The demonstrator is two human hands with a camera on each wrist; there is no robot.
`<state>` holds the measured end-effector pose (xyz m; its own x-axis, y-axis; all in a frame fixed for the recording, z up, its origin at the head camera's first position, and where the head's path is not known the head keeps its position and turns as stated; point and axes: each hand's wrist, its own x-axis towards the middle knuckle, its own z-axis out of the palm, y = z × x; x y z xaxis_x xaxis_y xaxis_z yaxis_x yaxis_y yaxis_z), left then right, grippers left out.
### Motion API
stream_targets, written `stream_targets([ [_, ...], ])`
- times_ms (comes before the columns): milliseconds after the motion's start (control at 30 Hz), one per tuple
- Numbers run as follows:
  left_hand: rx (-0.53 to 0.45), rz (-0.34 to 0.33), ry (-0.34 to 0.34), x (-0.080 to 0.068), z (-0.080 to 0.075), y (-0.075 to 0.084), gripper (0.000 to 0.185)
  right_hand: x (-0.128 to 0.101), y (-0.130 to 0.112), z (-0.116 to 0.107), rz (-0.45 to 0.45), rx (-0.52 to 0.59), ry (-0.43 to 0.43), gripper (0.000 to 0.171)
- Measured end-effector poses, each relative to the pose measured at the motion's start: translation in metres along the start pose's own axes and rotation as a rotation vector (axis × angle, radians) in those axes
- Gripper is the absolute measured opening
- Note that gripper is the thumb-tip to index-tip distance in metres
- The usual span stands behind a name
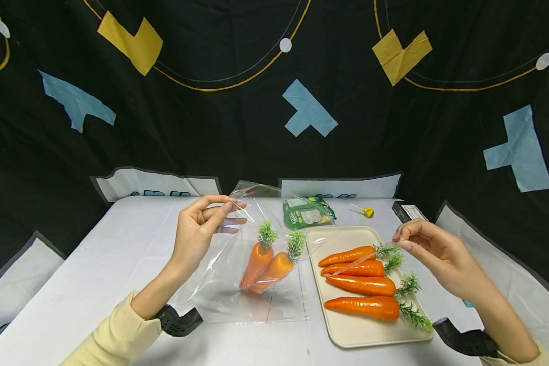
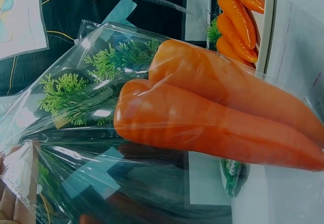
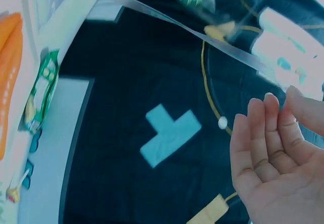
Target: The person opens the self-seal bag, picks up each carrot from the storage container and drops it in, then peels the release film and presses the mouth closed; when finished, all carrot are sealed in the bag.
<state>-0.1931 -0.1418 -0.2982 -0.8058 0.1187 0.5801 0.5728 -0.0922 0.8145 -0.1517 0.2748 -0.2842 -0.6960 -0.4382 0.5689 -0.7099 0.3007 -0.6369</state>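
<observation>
My left hand (image 1: 231,207) pinches the top edge of a clear plastic bag (image 1: 231,290) and holds it up over the white table. Two orange carrots with green tops (image 1: 266,264) lie inside the bag, filling the left wrist view as carrots (image 2: 212,118). My right hand (image 1: 400,240) pinches the end of a thin clear strip (image 1: 354,262), which stretches over the tray towards the bag. The strip (image 3: 202,34) runs taut across the right wrist view to the right hand (image 3: 283,100). A cream tray (image 1: 347,335) holds several carrots (image 1: 361,284).
A green snack packet (image 1: 307,212), a yellow lollipop (image 1: 366,211) and a small black box (image 1: 406,211) lie at the table's far side. A black backdrop with coloured patches hangs behind the table.
</observation>
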Motion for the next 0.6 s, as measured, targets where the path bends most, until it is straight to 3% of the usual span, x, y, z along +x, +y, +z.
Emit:
stream_targets([
  [333, 0.003, -0.005, 0.005, 0.000, 0.000, -0.001, 0.016, 0.001, -0.003, 0.026, -0.024, -0.010, -0.080, 0.030],
  [600, -0.007, -0.006, 0.000, 0.000, 0.000, -0.001, 0.016, 0.007, 0.007, 0.034, 0.046, 0.022, -0.159, 0.021],
])
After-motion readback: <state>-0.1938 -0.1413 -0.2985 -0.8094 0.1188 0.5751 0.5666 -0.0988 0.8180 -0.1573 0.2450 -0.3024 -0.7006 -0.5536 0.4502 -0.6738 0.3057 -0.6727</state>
